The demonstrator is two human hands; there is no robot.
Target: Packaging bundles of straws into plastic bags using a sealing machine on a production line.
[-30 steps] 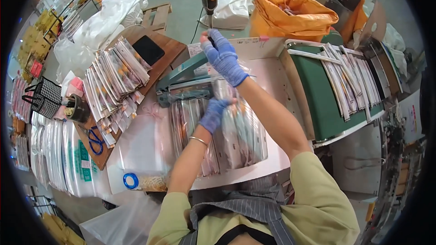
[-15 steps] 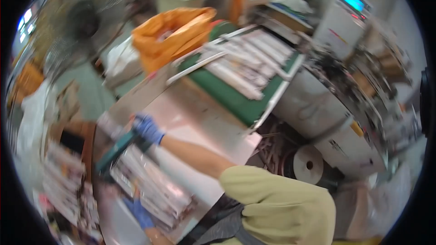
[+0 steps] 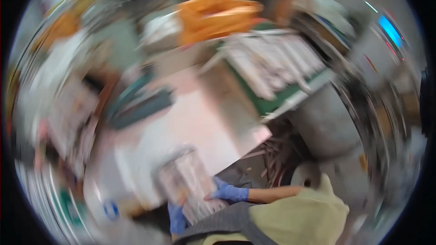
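A clear plastic bag packed with flat, pale printed packets lies at the near edge of the worktable, close against my body. My left hand, in a blue glove with bare fingertips, grips its near left side. On its right side my right hand, gloved the same way, is closed with the thumb on top. Farther back on the table stands a teal bag sealer, its arm raised and no hand on it. Motion blur smears the finer detail.
A green conveyor belt at the back right carries several long packets. Behind it stands an orange sack. More packets are piled at the left. A blue tape roll lies near the table's front left.
My right hand has let go of the sealer's arm, which has risen. The filled bag has come away from the sealer toward my body, now with both hands on it. The view has swung left.
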